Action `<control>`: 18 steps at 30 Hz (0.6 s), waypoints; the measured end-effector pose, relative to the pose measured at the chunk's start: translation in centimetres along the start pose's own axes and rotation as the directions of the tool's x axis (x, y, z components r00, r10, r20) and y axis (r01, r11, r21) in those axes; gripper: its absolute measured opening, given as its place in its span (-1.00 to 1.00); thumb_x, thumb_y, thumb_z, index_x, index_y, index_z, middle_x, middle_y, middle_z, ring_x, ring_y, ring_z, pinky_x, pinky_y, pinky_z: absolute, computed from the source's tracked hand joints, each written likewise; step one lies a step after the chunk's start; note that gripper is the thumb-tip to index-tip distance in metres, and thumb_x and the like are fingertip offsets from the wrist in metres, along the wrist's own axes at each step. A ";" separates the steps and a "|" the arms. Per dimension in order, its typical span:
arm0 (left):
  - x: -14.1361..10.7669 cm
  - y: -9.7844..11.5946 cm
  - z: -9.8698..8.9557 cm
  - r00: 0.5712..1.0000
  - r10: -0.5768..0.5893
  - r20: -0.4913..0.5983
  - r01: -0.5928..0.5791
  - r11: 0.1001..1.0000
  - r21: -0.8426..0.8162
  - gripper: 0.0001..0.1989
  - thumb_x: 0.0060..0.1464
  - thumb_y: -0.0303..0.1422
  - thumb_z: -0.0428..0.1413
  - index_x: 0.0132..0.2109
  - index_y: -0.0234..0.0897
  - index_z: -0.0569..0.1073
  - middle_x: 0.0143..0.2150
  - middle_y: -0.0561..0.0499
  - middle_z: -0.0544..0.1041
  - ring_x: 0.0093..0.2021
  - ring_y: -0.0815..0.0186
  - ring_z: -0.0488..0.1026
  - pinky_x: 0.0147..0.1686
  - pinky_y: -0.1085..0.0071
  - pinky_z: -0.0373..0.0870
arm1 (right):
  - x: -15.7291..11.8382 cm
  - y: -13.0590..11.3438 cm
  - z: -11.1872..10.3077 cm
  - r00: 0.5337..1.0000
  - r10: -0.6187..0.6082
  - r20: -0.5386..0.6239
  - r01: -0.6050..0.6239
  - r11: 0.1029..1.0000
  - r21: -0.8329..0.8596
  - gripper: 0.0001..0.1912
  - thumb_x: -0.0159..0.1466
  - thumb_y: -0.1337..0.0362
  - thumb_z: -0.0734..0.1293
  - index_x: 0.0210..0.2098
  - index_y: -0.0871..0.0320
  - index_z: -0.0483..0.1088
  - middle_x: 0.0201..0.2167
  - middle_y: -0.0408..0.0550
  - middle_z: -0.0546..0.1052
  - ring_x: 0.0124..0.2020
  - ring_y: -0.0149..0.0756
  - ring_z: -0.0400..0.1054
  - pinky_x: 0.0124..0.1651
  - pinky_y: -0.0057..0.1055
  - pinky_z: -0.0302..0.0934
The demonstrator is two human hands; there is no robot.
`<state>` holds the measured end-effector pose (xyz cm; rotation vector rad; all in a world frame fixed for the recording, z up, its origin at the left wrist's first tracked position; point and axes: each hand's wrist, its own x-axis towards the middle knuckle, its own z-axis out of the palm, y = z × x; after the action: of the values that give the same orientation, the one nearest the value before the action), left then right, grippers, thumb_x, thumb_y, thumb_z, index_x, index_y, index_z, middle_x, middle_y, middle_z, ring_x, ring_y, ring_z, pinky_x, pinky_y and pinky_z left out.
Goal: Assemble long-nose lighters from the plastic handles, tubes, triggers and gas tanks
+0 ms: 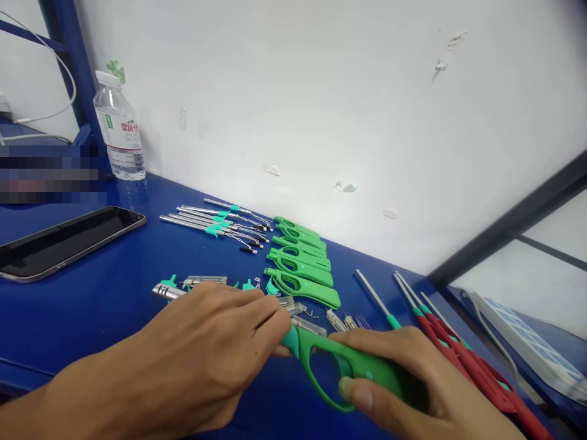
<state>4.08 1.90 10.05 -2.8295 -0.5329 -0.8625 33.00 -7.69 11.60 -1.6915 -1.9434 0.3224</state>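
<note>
A green lighter body (367,365) with a trigger loop is held between my two hands at the front of the blue table. My right hand (413,373) wraps its wide rear end, thumb near the loop. Fingers of my left hand (211,348) close round its teal front end and the metal tube (169,291), whose tip sticks out to the left; the tube's middle is hidden by the hand. Behind my hands lie clear plastic parts (309,326) and small teal pieces (248,285). Green casings (305,288) lie in a row beyond them.
Metal rods (197,225) with teal collars and wires lie at the back. Red lighters (477,366) are at the right. A phone (68,241) and a water bottle (120,131) occupy the left. The white wall (298,91) bounds the table (114,293) behind.
</note>
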 end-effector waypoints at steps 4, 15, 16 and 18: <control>-0.2 0.0 0.0 0.997 0.025 -0.073 -0.020 0.997 0.068 -0.65 0.21 -0.71 -0.07 -0.21 -0.17 0.44 -0.31 0.09 0.62 -0.38 0.22 0.56 -0.43 0.22 0.28 | 0.3 -0.8 0.3 0.997 0.074 -0.005 -0.074 0.997 0.023 -0.56 0.21 -0.43 0.51 0.03 -0.58 0.70 -0.21 -0.29 0.81 -0.21 -0.10 0.78 -0.19 -0.37 0.67; -0.7 -0.3 -0.3 1.000 0.022 -0.013 -0.022 1.000 -0.003 -0.67 0.24 -0.69 -0.10 -0.24 -0.16 0.39 -0.32 0.06 0.63 -0.39 0.25 0.54 -0.38 0.25 0.34 | 0.7 -4.0 0.0 0.999 0.017 0.044 -0.019 0.999 0.043 -0.67 0.30 -0.30 0.51 -0.06 -0.40 0.77 -0.21 -0.34 0.82 -0.23 -0.09 0.73 -0.21 -0.32 0.59; -0.7 -0.5 -0.3 0.999 0.015 0.040 -0.013 0.998 -0.058 -0.68 0.28 -0.66 -0.11 -0.25 -0.16 0.39 -0.32 0.05 0.63 -0.38 0.26 0.56 -0.34 0.26 0.40 | 0.6 -4.0 0.1 0.998 -0.008 0.056 0.007 1.000 0.018 -0.68 0.32 -0.28 0.51 -0.06 -0.39 0.77 -0.19 -0.35 0.82 -0.22 -0.08 0.74 -0.23 -0.32 0.58; -0.7 -0.7 -0.5 0.996 -0.016 0.090 0.027 0.993 -0.117 -0.69 0.36 -0.60 -0.10 -0.27 -0.16 0.39 -0.30 0.05 0.65 -0.36 0.28 0.59 -0.25 0.29 0.48 | 0.1 -3.7 0.5 0.999 -0.001 0.038 0.002 1.000 -0.013 -0.66 0.32 -0.31 0.50 -0.04 -0.41 0.76 -0.19 -0.37 0.82 -0.20 -0.09 0.74 -0.19 -0.32 0.60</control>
<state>2.99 2.21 10.08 -2.9862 -0.5420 -0.8003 29.65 -8.22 13.10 -1.7038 -1.9783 0.3448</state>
